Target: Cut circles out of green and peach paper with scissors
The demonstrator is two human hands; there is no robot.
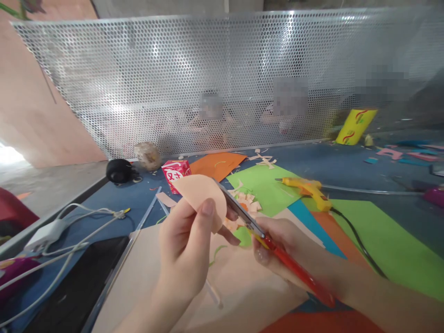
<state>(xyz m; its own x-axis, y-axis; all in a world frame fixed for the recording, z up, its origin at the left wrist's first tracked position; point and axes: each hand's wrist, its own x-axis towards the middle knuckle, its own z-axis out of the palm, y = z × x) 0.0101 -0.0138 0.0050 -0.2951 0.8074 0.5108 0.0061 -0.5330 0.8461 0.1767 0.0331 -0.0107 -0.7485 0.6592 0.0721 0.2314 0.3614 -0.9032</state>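
A peach-coloured paper piece (201, 192) with a rounded edge and a pointed left corner is pinched in my left hand (189, 236), the thumb lying on its face. My right hand (280, 240) grips red-handled scissors (298, 268), whose metal blades point up and left along the paper's right edge. Whether the blades touch the paper I cannot tell. Beneath both hands lies a large peach sheet (145, 273). Small peach scraps (255, 206) and thin green strips are scattered just beyond the scissors, partly on a green sheet (263, 185).
A yellow glue gun (308, 187) with a black cord rests on the right among coloured sheets. On the left are a black tablet-like slab (79, 286), white cables (69, 249) and a red box (175, 173). A perforated metal panel (166, 78) closes the back, with people behind it.
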